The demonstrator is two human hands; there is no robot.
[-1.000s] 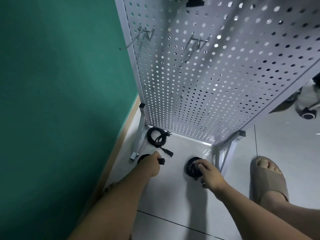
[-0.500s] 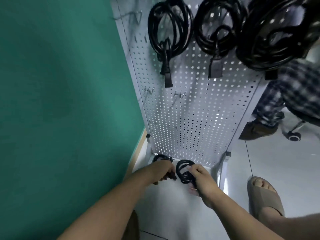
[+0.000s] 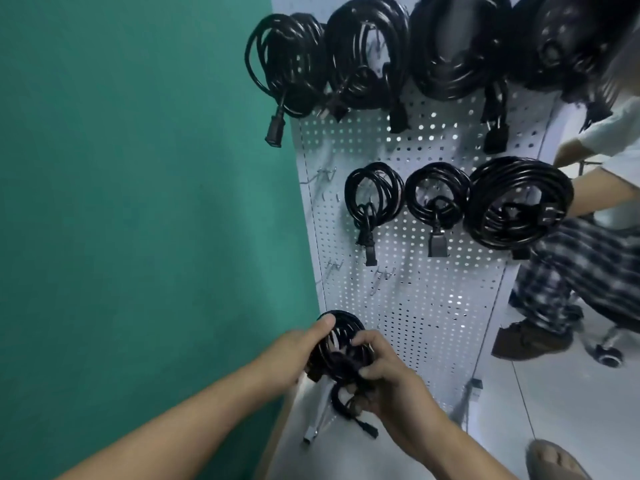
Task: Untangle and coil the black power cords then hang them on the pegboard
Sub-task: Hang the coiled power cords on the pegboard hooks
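A coiled black rubber power cord (image 3: 346, 323) sits low before the white perforated metal pegboard (image 3: 426, 306), held from both sides, probably to keep its loops gathered for hanging. The left hand (image 3: 287, 355) grips the coil's rim, thumb extended; the right hand (image 3: 391, 389) curls round the dangling tail, perhaps a second cord.

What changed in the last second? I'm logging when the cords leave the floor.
Both hands rose from the floor and came together. The left hand and right hand now grip one bunch of black cords, held low in front of the pegboard. A second ago each hand was on a separate coil lying on the floor. The two lower hooks are still empty.
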